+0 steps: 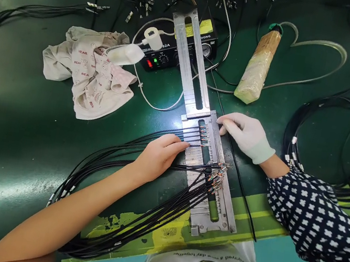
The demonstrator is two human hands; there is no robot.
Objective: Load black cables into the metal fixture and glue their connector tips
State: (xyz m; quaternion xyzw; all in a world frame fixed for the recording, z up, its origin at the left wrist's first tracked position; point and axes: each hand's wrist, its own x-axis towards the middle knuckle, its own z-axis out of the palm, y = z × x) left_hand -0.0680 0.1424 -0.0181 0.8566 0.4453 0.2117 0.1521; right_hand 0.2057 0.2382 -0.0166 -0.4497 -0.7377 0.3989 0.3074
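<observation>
A long metal jig (pixel 217 200) lies on the green table, with a slotted bar (pixel 191 62) reaching away from it. Several black cables (pixel 117 157) fan in from the left, their stripped ends (pixel 203 135) seated in the jig's grooves. A looser bunch of cable ends (pixel 216 178) lies lower on the jig. My bare left hand (pixel 161 153) rests flat on the cables beside the jig, fingers stretched toward the seated ends. My right hand (pixel 244 133), in a white glove, lies on the jig's upper right edge with fingers curled down against it.
A crumpled printed cloth (pixel 91 72) lies at the left. Behind the jig stand a black control box (pixel 174 55) and a white lamp head (pixel 125 53). A wrapped tan cylinder (pixel 258 66) with clear tubing lies at the upper right. More black cable bundles (pixel 329 130) coil at the right.
</observation>
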